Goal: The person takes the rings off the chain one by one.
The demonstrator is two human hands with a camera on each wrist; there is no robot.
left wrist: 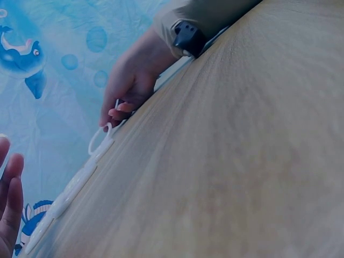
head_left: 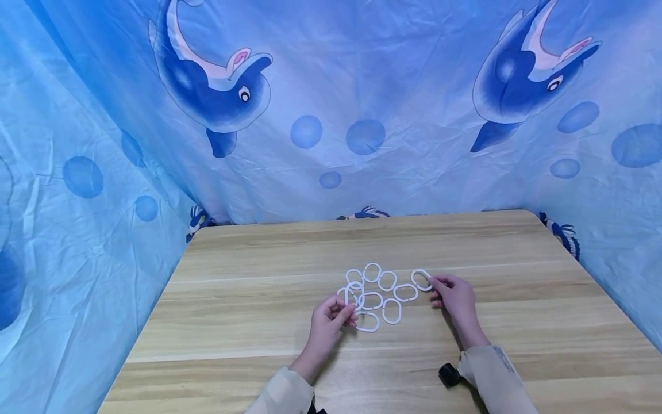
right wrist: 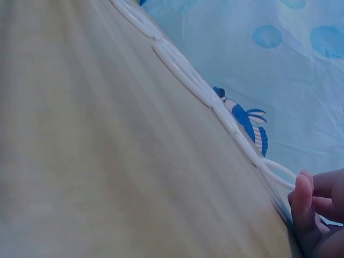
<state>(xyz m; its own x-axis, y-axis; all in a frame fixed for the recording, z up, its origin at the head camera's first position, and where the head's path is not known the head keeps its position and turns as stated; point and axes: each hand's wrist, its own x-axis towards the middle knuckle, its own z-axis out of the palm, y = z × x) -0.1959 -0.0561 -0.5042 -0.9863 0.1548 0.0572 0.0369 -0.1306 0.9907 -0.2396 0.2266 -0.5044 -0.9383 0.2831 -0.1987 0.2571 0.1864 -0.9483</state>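
Several white oval plastic rings, seemingly with a small gap in each loop, lie in a loose cluster on the wooden table. At the cluster's right end, my right hand (head_left: pixel 455 299) pinches the rim of one white ring (head_left: pixel 415 273) between thumb and fingers. The right wrist view shows that ring (right wrist: pixel 278 176) tilted up at the fingertips. On the cluster's left side, my left hand (head_left: pixel 329 323) holds another white ring (head_left: pixel 347 292) at its lower end with thumb and fingertips. Only the left fingers (left wrist: pixel 11 209) enter the left wrist view, and their hold is out of frame there.
The wooden table (head_left: pixel 233 299) has a far edge against a blue curtain (head_left: pixel 331 86) printed with dolphins and bubbles. More curtain hangs along the left and right sides. A black device (head_left: pixel 449 375) sits at the right cuff.
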